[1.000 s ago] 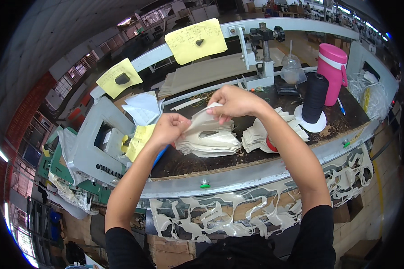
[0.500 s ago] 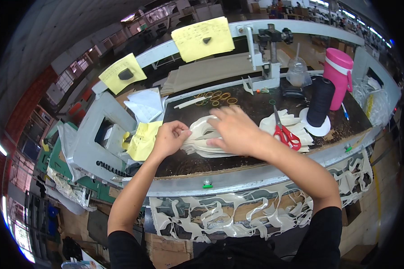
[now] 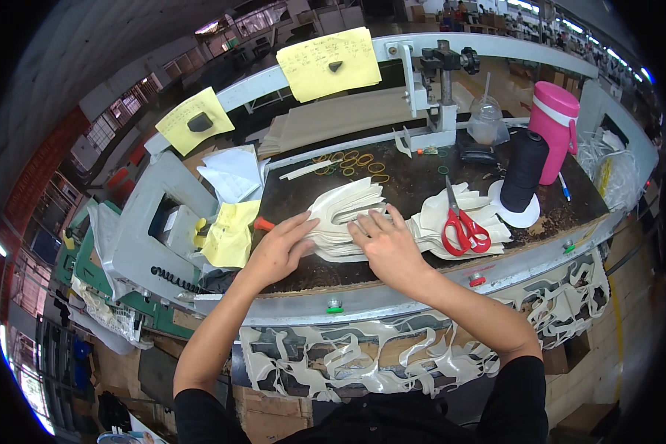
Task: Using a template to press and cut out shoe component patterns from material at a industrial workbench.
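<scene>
Head view: two bare hands at one stack of cream pieces (image 3: 333,233), lying on one dark worktop (image 3: 303,277); clock hours run from that stack.
Left hand (image 3: 283,243): at 9, fingers against the stack's end; I cannot tell whether its grip pinches any piece.
Right hand (image 3: 385,244): at 4, fingers spread over the top, grip loose, closed round nothing.
Second stack (image 3: 431,214): one, at 3, beneath one pair of red-handled scissors (image 3: 466,231).
Thread: one black cone (image 3: 524,170), between 2 and 3.
Drinks: one pink jug (image 3: 553,133) and one plastic cup (image 3: 486,124), at 2.
Rubber bands (image 3: 365,159): several, at 12, too overlapped to count.
Buttons: two green (image 3: 335,304), at 6 and 3; one red (image 3: 477,280), at 4.
</scene>
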`<act>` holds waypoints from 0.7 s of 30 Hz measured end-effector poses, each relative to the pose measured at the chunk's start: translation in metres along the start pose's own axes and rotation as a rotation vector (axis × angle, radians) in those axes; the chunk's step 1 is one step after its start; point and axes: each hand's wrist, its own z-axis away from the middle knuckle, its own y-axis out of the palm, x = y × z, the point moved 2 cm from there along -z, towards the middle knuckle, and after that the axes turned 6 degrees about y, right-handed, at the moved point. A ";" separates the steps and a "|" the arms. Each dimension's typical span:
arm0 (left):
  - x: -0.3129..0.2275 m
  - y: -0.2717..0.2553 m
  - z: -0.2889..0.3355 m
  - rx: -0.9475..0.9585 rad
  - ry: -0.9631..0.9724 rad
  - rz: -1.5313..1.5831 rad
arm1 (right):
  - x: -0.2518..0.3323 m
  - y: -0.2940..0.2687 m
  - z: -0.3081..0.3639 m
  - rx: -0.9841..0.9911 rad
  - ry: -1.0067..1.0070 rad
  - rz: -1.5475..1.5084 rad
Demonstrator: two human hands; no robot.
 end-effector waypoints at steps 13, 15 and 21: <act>-0.004 0.007 0.014 -0.019 0.046 -0.172 | 0.022 0.000 0.040 0.107 0.043 -0.161; -0.010 0.003 0.018 -0.008 0.024 -0.182 | 0.026 -0.007 0.048 0.042 0.067 -0.220; -0.055 -0.009 0.076 -0.296 0.007 -0.202 | 0.054 0.008 0.163 -0.236 0.122 -0.586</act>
